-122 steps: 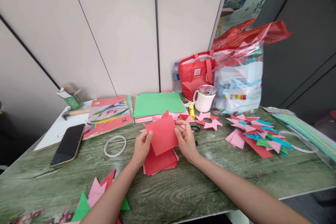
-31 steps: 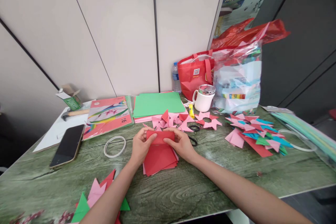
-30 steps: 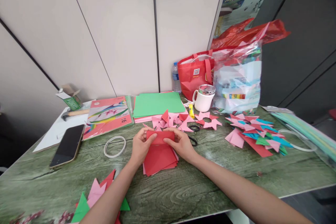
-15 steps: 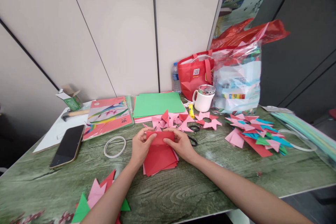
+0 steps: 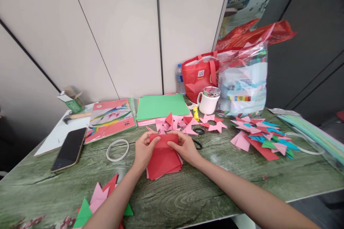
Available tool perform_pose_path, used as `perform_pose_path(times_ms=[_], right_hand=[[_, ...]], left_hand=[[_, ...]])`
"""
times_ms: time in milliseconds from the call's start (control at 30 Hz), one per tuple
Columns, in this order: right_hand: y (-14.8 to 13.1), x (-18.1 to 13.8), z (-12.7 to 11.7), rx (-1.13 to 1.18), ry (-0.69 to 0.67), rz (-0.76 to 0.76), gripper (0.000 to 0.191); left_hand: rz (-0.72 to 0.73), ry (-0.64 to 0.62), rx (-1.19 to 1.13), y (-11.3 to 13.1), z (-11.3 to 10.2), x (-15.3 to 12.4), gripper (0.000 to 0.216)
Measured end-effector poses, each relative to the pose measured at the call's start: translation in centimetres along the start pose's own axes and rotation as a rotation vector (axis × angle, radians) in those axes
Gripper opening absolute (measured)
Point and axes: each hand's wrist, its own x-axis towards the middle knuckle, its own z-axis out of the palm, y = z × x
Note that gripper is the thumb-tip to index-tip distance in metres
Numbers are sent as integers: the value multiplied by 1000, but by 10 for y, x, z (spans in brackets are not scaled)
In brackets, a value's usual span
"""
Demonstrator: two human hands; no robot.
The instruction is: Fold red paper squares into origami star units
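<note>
A red paper square, folded in half into a strip (image 5: pixel 163 141), is pinched between my left hand (image 5: pixel 143 150) and my right hand (image 5: pixel 185 148), thumbs on top. It hovers just over a stack of red paper squares (image 5: pixel 162 162) on the green wood-grain table (image 5: pixel 188 193). Behind my hands lie pink and red folded pieces (image 5: pixel 174 123) and black scissors (image 5: pixel 198 144). Both hands are closed on the strip.
A phone (image 5: pixel 70 148), tape ring (image 5: pixel 117 149), paper pack (image 5: pixel 113 118) and green sheets (image 5: pixel 161 105) sit left and behind. White mug (image 5: pixel 209 101), glue stick (image 5: pixel 196 113), red bag (image 5: pixel 200 77), plastic bag (image 5: pixel 243 82) stand at back. Folded pieces pile right (image 5: pixel 263 137) and near left (image 5: pixel 99 196).
Four seconds ago I held the red square open and raised; it has since been folded in half and lowered over the stack. Over the last second nothing has visibly moved.
</note>
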Motion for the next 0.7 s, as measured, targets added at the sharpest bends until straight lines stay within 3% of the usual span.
perform_pose_path(times_ms=[700], right_hand=[[-4, 0, 0, 24, 8, 25, 38]], left_hand=[[19, -23, -12, 1, 0, 0, 22]])
